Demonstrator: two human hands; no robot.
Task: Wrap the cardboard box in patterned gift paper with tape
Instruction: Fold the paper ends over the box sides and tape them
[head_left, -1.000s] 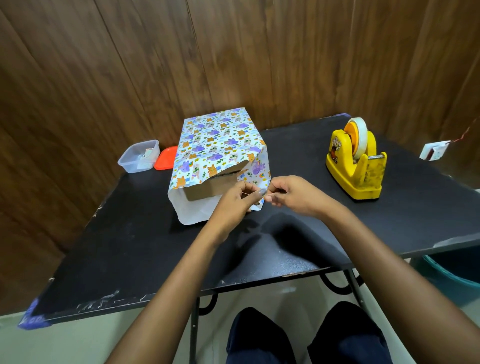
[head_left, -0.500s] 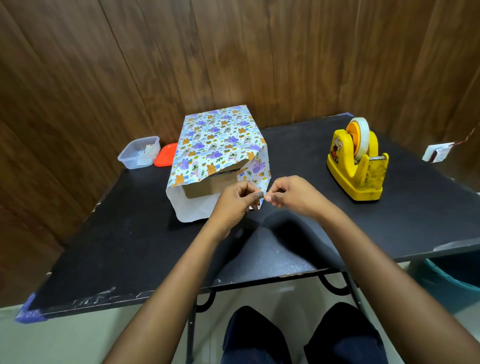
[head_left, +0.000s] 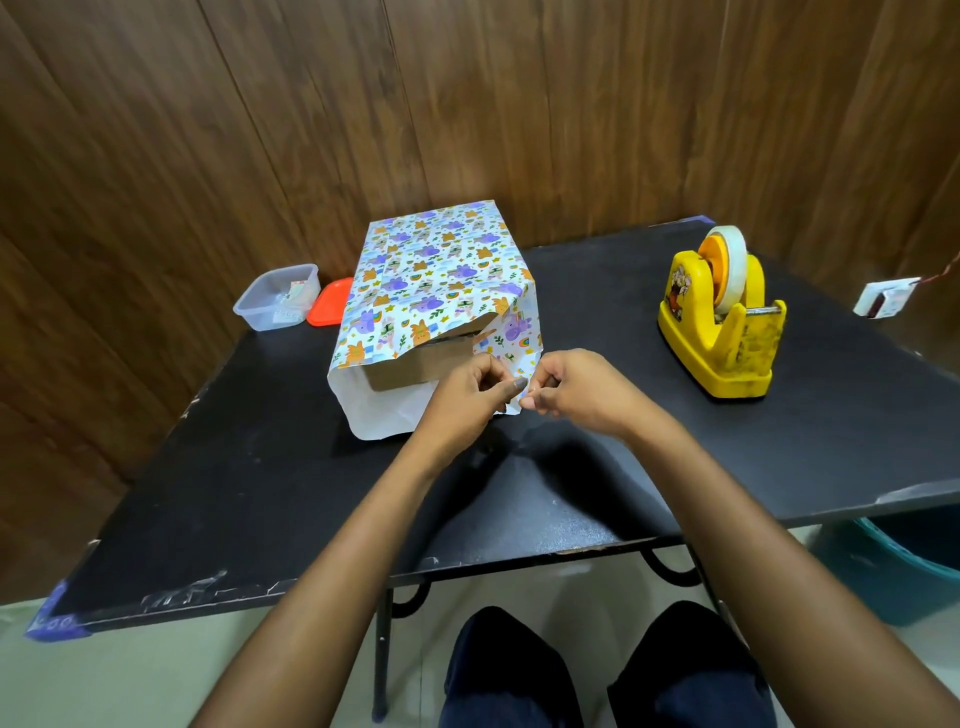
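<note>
Cardboard box (head_left: 415, 366) sits on the table (head_left: 260, 493) sleeved in gift paper (head_left: 436, 275), near end open — left hand (head_left: 467, 387) and right hand (head_left: 576, 387) meet just before it, each grip pinched on what looks like a short tape strip (head_left: 525, 389), likely stretched flat to stick flaps.

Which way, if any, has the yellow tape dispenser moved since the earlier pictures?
No. The yellow tape dispenser keeps its place near the far right edge of the black table, equally far from the wrapped box.
</note>
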